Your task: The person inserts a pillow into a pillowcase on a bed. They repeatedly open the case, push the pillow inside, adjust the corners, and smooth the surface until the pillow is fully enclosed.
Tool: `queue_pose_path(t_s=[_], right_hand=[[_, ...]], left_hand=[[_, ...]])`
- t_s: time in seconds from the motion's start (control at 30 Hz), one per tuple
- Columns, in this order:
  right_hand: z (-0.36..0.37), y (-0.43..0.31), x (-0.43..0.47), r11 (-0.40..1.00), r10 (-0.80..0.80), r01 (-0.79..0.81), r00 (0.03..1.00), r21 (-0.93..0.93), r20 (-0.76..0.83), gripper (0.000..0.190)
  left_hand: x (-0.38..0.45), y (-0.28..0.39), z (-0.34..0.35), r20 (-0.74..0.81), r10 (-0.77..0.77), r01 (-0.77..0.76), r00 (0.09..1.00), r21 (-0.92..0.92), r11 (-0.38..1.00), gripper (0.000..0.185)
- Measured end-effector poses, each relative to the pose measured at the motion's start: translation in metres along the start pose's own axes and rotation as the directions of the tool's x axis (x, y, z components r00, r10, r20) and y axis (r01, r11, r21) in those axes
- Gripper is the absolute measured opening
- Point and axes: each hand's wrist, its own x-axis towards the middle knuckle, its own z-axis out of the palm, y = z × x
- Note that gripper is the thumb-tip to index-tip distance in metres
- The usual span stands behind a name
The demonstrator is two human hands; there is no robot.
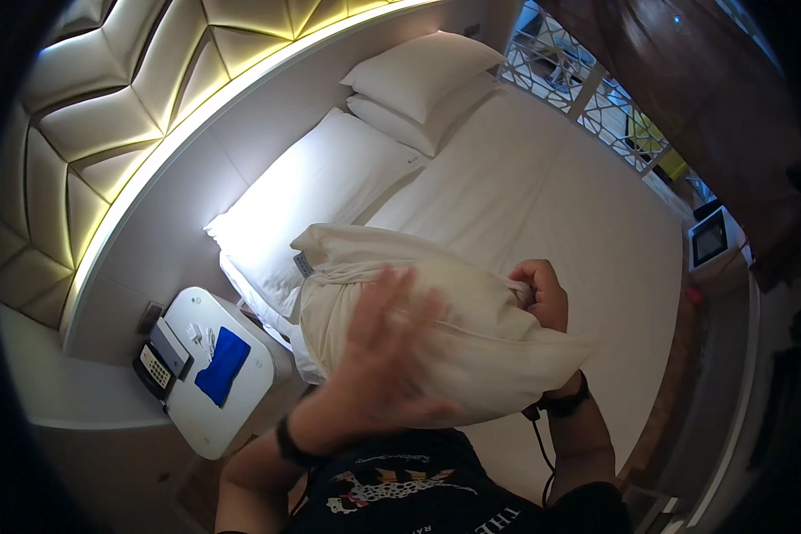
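Observation:
A cream pillow in a loose pillowcase point(480, 360) lies across in front of my body, above the bed. My left hand point(390, 347), blurred, is spread flat against the pillow's near face with its fingers apart. On the other side, my right hand point(544, 294) is closed on the edge of the pillowcase fabric. A small grey label point(303, 264) shows at the pillowcase's left end, where the cloth is bunched in folds. Beyond it, a white pillow point(320, 180) lies on the bed near the headboard.
The bed's white sheet point(574, 220) spreads beyond my hands, with two stacked pillows point(420, 73) at the far side. A white nightstand point(257, 394) at the left bears a blue cloth point(223, 366), cables and a telephone point(153, 367). A padded, lit headboard wall point(100, 127) curves behind.

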Motion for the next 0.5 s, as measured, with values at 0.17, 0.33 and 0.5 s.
queue_pose_path(t_s=[0.17,0.33,0.5], right_hand=[[0.005,-0.003,0.003,0.99,-0.138,0.139,0.984,0.006,-0.109,0.033],[0.004,-0.023,-0.004,0.878,-0.47,0.454,0.878,-0.152,-0.088,0.026],[0.002,-0.038,-0.001,0.926,-0.307,0.287,0.951,-0.247,-0.045,0.026]], left_hand=[[0.002,0.022,0.039,0.134,0.0,-0.019,0.991,0.141,0.99,0.097],[-0.004,-0.025,0.068,0.118,-0.058,0.023,0.991,0.28,0.96,0.089],[-0.015,-0.035,0.076,-0.179,0.276,-0.21,0.944,0.316,0.925,0.077]])
